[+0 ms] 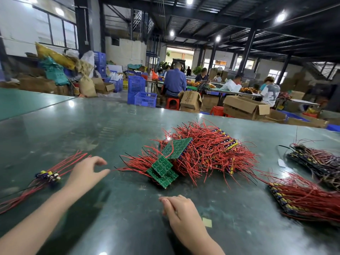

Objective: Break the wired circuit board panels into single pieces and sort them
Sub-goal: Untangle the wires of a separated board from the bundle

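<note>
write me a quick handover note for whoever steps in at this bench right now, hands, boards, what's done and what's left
Left hand: open, holding nothing, hovering just right of the small wired bundle at the table's left.
Right hand: open, empty, low over the table near the front edge.
Main pile: red-wired boards at centre, green panels lying on its near side, apparently still unbroken.
Stacked wired boards sit at right, a darker stack behind them.
Done: seemingly only the small bundle on the left.
Left: most of the centre pile to break and sort.
</note>
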Demonstrator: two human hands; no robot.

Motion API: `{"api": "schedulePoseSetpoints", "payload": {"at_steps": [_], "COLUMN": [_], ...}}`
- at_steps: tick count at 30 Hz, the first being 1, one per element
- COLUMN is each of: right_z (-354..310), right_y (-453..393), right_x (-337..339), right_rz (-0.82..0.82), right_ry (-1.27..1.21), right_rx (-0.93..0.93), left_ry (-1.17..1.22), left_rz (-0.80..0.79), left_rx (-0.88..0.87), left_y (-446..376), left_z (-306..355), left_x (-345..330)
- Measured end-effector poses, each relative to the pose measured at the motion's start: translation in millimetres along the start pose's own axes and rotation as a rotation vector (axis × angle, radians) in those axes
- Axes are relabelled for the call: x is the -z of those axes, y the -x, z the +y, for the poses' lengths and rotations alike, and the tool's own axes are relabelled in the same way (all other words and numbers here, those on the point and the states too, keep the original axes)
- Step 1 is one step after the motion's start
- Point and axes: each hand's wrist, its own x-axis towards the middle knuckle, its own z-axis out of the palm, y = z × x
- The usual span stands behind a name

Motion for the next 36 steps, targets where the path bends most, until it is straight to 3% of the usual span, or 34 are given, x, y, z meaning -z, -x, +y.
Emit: {"api": "schedulePoseSetpoints", "payload": {"at_steps": [5,9,12,17,22,27,36], "right_z": [-0.1,4.8,7.9,4.8,-0.3,-1.1,-4.8], "right_y": [0.5,-0.4,-1.1,-1.7,-5.7,-14.4,-7.0], "right_x": [2.1,2.4,1.6,0.5,7.2,17.7,22.2], "right_rz": [0.029,0.038,0.031,0.038,0.233,0.375,0.411], "right_ry": [-0.011,-0.010,-0.001,-0.028,-0.562,-1.106,-0.963], "right_rx": [-0.002,-0.037,-0.041,-0.088,-0.371,-0.557,-0.448], "left_ry": [0.110,-0.206,-0.199,0.004,0.340,0.710,0.970], "left_rz": [-0.139,-0.179,-0.145,-0.098,0.047,-0.051,-0.149], "left_rx": [-0.115,0.009,0.050,0.020,-0.103,-0.056,0.062], "left_y": [-8.5,-21.4,-24.1,-23.2,-3.9,46.1,87.1], "left_z": [73.2,105.2,115.1,119.0,123.6,133.3,126.1], "left_x": [-59.3,-88.2,-98.4,-99.2,-81.2,-69.4,-88.1]}}
